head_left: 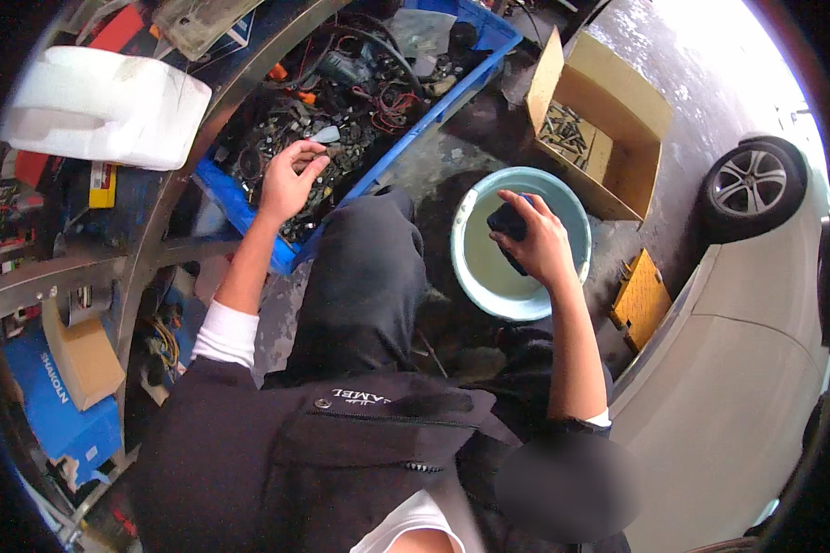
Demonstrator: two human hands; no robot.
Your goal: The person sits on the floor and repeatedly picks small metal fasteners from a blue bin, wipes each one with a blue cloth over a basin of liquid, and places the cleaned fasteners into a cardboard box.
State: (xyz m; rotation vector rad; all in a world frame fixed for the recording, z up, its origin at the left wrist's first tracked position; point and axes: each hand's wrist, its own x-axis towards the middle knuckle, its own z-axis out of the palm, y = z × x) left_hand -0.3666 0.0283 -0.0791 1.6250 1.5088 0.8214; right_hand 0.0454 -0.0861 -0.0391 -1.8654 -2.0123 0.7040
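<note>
My left hand (291, 180) hovers over a blue crate (415, 135) of small dark parts, its thumb and fingers curled with a gap between the tips. A pale grey piece (325, 135) lies just beyond those fingertips; I see no grip on it. Over on the right, my right hand (539, 241) is closed around a dark, blocky object (507, 221), whose kind I cannot make out because the fingers cover part of it. Both are above a light blue bucket (576, 207) holding cloudy greenish liquid (484, 267).
An open cardboard box (632, 170) with several small dark pieces stands beyond the bucket. A yellow panel (643, 300) lies right of it, near a pale car (729, 350) and its wheel (756, 189). Metal shelving (138, 249) with a white plastic container (111, 106) runs along the left.
</note>
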